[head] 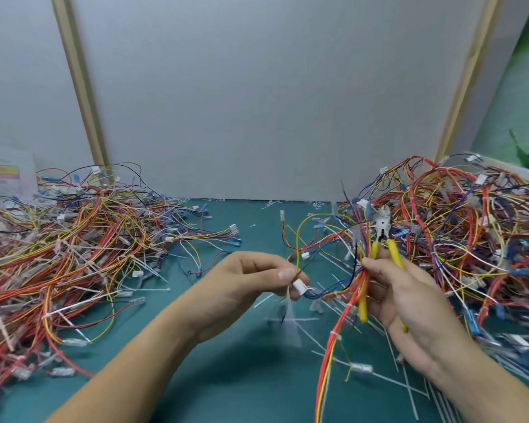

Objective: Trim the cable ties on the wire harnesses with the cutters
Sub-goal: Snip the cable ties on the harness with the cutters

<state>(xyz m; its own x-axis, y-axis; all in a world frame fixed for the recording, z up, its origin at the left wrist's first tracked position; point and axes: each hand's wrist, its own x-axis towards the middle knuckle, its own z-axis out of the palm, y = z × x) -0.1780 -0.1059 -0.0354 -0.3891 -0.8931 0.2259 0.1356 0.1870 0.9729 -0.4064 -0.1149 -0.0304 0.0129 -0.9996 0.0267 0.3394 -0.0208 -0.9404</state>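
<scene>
i note the left hand (248, 279) pinching a white connector (300, 286) just left of the cutters (381, 232); the right hand (409, 300) grips cutters and harness (357, 293) together.

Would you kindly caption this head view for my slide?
Right hand holds yellow cutters and a harness; left hand pinches its white connector.

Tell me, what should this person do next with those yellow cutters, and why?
Probably take the wire harness fully into the left hand: the right hand grips both the cutters and the harness, so the cutters' head points up, off any tie, while the left hand only pinches a white connector.
</scene>
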